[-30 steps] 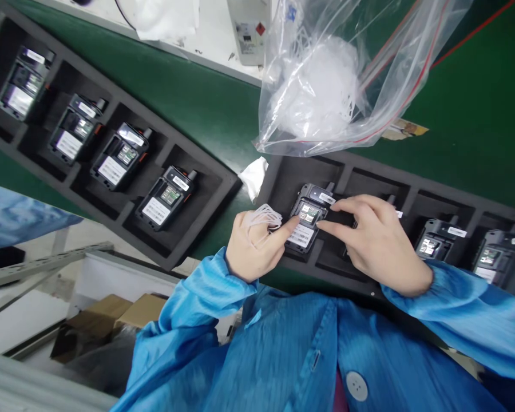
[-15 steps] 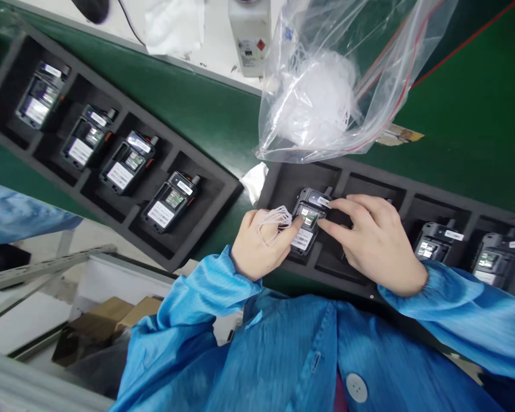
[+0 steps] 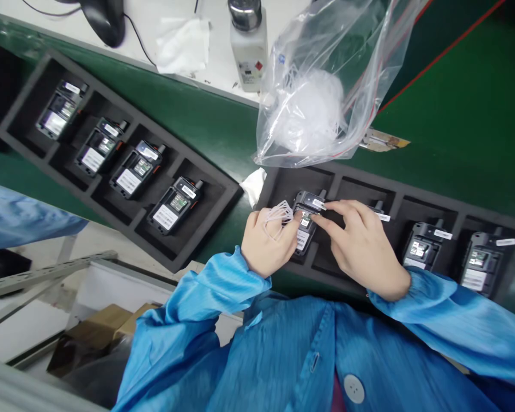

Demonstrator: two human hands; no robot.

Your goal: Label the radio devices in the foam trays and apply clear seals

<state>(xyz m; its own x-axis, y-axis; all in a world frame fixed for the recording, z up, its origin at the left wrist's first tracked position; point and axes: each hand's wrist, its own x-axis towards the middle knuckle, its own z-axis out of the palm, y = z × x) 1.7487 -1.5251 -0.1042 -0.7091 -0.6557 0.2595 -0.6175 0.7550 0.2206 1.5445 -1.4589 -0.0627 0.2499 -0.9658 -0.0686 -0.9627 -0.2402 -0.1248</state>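
Note:
A black handheld radio [image 3: 304, 239] lies in the left compartment of the near foam tray [image 3: 338, 184], its open back facing up with a white label and metal contacts. My left hand [image 3: 266, 245] is closed around a bundle of thin white plastic loops [image 3: 278, 213], its fingertips at the radio's left edge. From the other side, my right hand [image 3: 360, 243] reaches over the radio. Its thumb and forefinger are bent close together at the open recess, and another finger touches the radio near its upper label. Anything tiny between these fingertips is hidden.
More radios sit in this tray to the right, one [image 3: 424, 243] beside my sleeve. A second foam tray [image 3: 171, 264] with several radios stands left. Beyond are a clear bag of white loops [image 3: 309, 114], a bottle [image 3: 249, 51], a utility knife [image 3: 384, 140] and a white scrap [image 3: 254, 186].
The whole view has shifted a little, showing more of the bottle and mouse at the top. My right fingertips have moved closer to my left fingertips over the radio's recess.

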